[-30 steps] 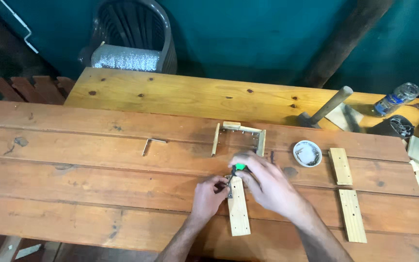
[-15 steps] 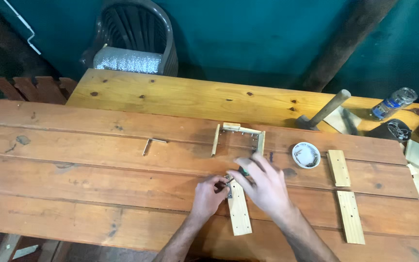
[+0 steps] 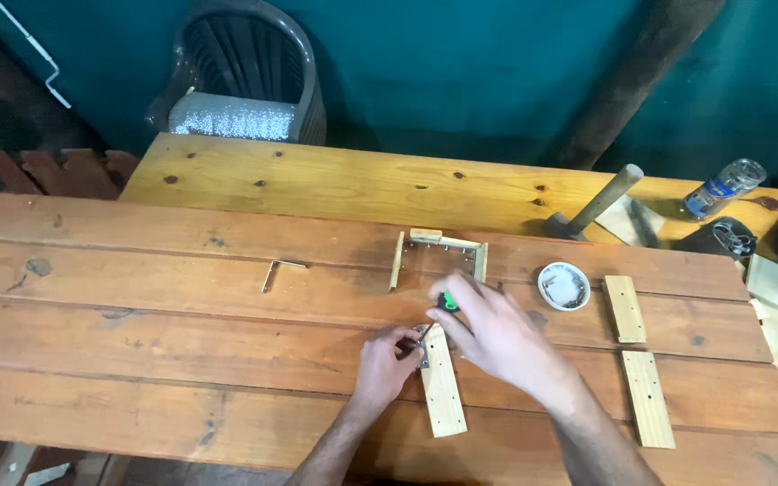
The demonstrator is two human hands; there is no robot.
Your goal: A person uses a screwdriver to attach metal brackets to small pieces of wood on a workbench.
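Both hands work one light, stiff wooden slat (image 3: 440, 387) (we judge): right hand (image 3: 497, 328) grasps a green-handled screwdriver (image 3: 444, 304), left hand (image 3: 387, 360) pinches the slat's top end.

The right hand (image 3: 497, 328) covers most of the green-handled tool (image 3: 447, 301), so its tip is hidden. Whatever the left hand (image 3: 387, 364) pinches beside the wooden strip (image 3: 441, 391) is too small to tell. Both forearms run off the near edge.
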